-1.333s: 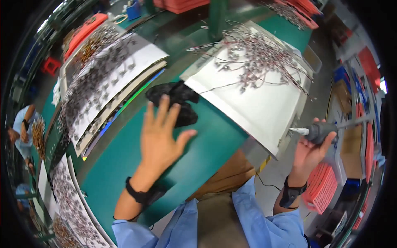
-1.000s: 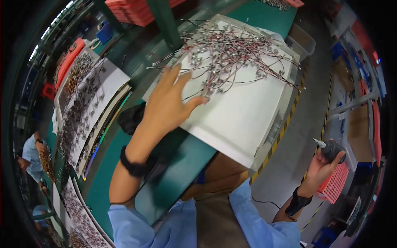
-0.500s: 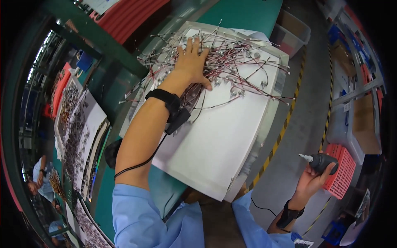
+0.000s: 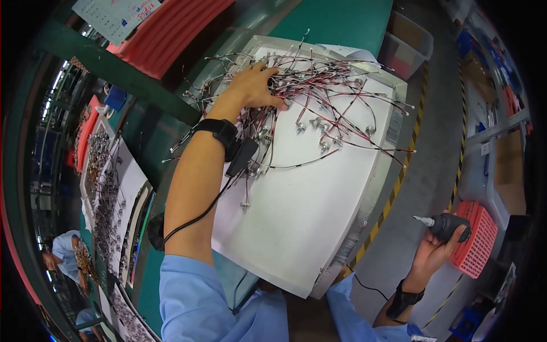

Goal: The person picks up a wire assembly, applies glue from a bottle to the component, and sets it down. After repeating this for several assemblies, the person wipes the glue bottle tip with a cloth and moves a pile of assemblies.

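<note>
A tangled heap of thin red-and-black wire leads [image 4: 319, 80] with small round silvery metal parts lies over the far end of a white-lined tray [image 4: 285, 216]. On the heap's left part rests my left hand [image 4: 250, 86], thumb and forefinger spread apart and the other fingers bent among the leads; their tips are partly hidden. One lead curves down onto the bare white sheet. Off to the right, away from the tray, my right hand [image 4: 430, 253] is wrapped round a dark grey squeeze bottle [image 4: 450, 227], whose pale pointed nozzle points left.
Red stacked trays [image 4: 165, 40] stand far left behind a green metal beam [image 4: 125, 74]. More wired parts [image 4: 102, 188] cover a bench at left, where another person [image 4: 65, 256] sits. Right of the tray are a clear bin [image 4: 401, 51] and a red perforated basket [image 4: 478, 242].
My left hand has drawn back slightly and its fingers have bent into the heap. Some leads and metal parts have shifted toward me. The right hand still holds the bottle.
</note>
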### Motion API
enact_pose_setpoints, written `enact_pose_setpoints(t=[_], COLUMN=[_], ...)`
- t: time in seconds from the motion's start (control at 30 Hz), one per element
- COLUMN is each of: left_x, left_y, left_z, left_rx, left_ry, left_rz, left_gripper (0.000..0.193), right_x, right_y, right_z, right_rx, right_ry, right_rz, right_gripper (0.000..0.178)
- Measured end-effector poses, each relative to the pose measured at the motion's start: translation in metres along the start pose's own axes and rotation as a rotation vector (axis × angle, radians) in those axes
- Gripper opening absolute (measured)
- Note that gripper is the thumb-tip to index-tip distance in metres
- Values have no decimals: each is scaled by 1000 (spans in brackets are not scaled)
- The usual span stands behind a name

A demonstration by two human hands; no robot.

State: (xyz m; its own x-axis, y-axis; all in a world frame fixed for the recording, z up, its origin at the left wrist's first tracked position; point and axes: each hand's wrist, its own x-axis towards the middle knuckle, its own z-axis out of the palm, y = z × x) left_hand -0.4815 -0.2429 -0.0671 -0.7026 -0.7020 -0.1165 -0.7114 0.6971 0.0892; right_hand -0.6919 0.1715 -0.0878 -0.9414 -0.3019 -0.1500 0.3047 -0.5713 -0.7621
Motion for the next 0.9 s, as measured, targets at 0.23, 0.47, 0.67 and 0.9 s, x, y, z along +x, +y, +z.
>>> enact_pose_setpoints(t=[0.23,0.47,0.67,0.9], left_x=[0,-27,-67,-127], left_y=[-9,-2,1,12], left_z=[12,-14,-60,-125], left_rx=[-105,-184,-186,-135], left_ry=[99,152,203,327], left_rz=[-8,-68,-168,-137], left_gripper=[74,58,44,42], right_x=[-7,-21,-39,-62], right_y=[2,-5,-10,-22], right_z=[0,5,12,15], right_rx=[-8,14,33,60], right_ry=[-88,-119,-122,-205], right_rz=[19,29,26,21], right_gripper=[41,42,41,42])
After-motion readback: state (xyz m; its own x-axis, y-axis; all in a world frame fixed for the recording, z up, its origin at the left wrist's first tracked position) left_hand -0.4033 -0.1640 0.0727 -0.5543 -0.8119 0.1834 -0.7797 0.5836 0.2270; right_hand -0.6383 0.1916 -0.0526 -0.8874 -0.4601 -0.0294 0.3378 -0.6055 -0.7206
